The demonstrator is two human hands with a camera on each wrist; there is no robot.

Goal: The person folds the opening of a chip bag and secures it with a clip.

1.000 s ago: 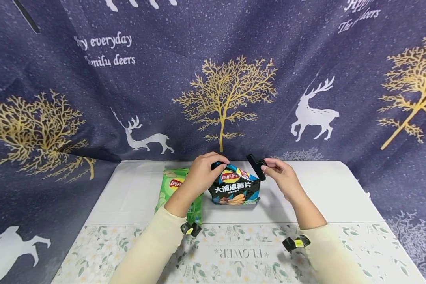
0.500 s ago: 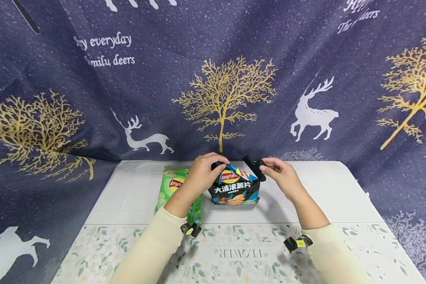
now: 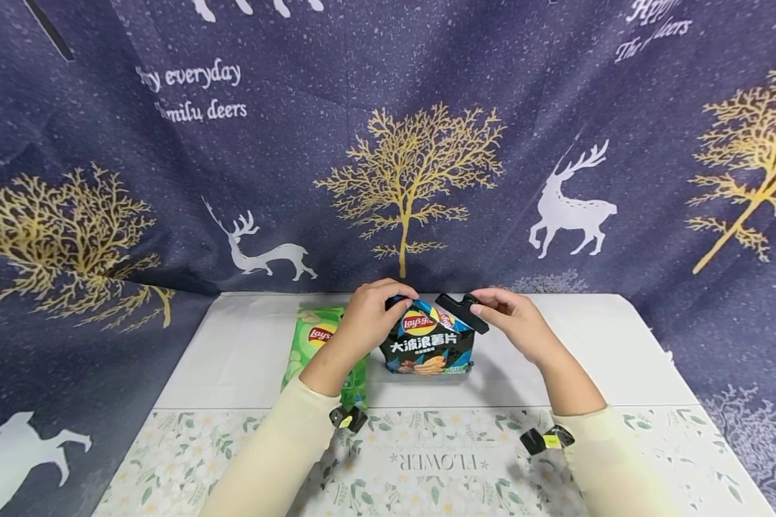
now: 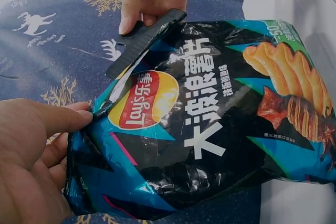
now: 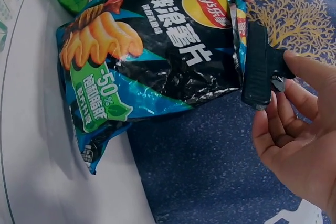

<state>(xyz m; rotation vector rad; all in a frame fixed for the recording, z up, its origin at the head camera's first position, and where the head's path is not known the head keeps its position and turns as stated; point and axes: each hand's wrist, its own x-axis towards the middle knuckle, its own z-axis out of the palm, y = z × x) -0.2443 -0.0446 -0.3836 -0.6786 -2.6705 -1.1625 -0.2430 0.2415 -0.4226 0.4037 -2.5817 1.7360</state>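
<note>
A black and blue bag of potato chips point(image 3: 427, 348) stands upright on the table, its top edge folded over. At the top left corner my left hand point(image 3: 373, 316) pinches the fold between thumb and fingers. My right hand point(image 3: 517, 319) holds a black clip point(image 3: 462, 312) by its handles at the bag's top right. In the left wrist view the clip point(image 4: 144, 43) lies along the folded edge of the bag point(image 4: 210, 114). From the right wrist the clip point(image 5: 257, 66) appears right at the fold; whether its jaws are around it I cannot tell.
A green bag of chips point(image 3: 310, 345) lies on the white table point(image 3: 575, 352) to the left, partly behind my left forearm. A flowered mat point(image 3: 453, 495) covers the table's near part. Behind the table hangs a dark blue cloth point(image 3: 265, 179) with deer and trees.
The clip has tilted and moved left, from beside the bag's right corner to along its folded top edge. My right hand moved slightly left with it; my left hand stays in place.
</note>
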